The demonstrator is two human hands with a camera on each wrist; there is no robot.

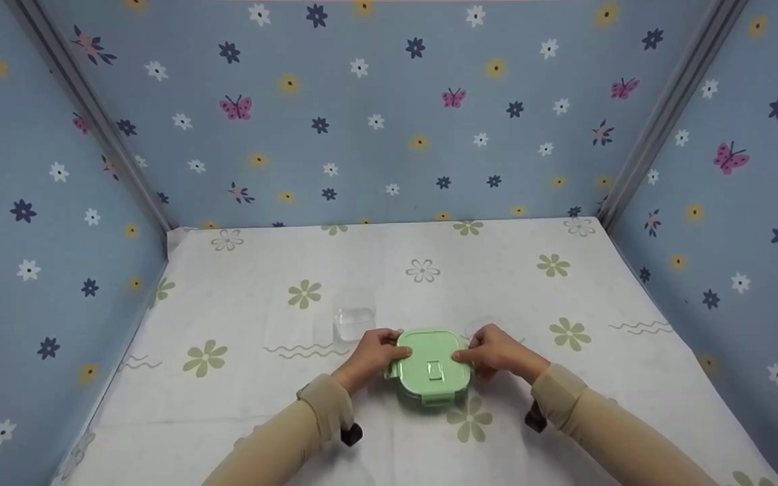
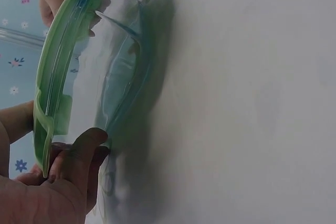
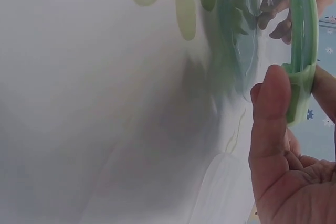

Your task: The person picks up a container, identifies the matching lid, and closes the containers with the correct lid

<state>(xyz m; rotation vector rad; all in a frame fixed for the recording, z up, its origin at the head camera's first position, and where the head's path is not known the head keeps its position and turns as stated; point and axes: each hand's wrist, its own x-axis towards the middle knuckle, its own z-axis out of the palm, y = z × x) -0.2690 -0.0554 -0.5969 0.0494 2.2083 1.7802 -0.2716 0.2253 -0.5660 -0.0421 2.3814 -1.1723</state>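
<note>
Both hands are on a clear food container [image 2: 123,74] with a light green lid [image 1: 429,361] and green side clips. My left hand [image 1: 377,352] grips its left side, thumb on top of the lid and fingers bent down beside the clear wall. On the opposite side my right hand [image 1: 497,352] holds it the same way, thumb on the lid's edge. A clip flap [image 3: 299,95] stands beside the right fingers in the right wrist view. The container is close over the white cloth, its shadow falling beside it.
A small clear container [image 1: 355,320] stands just behind the left hand. Another clear piece [image 3: 220,190] lies near the right hand. The flower-printed cloth [image 1: 423,250] covers the table, and blue patterned walls [image 1: 375,94] enclose the back and sides.
</note>
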